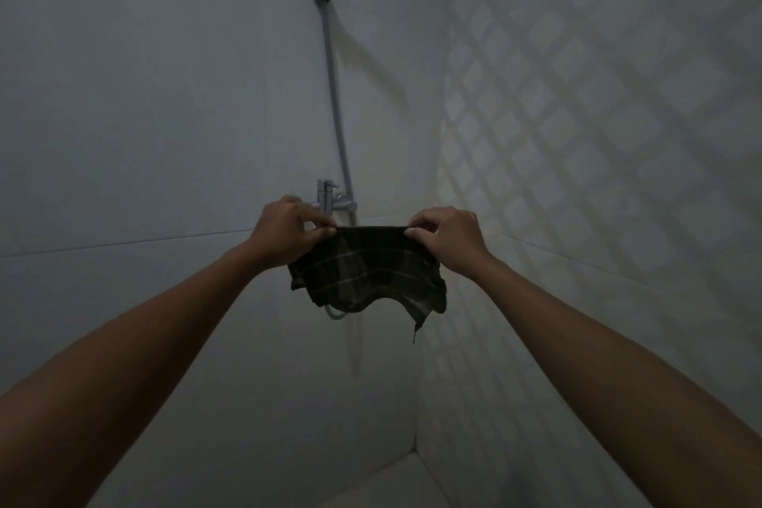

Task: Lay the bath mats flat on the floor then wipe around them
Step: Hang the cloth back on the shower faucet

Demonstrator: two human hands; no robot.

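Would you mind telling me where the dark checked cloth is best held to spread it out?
By its top edge, from above, as now: the left hand and right hand pinch the upper corners of the cloth, so it hangs open below.

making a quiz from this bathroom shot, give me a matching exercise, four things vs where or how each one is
Things:
1. cloth
2. tap
3. shower hose
4. diamond-pattern wall

Places or states:
A. runs down the wall corner
B. on the right side
C. pinched along its top edge by the left hand and the right hand, hanging
D. on the wall just behind the hands

Pairs: 1-C, 2-D, 3-A, 4-B
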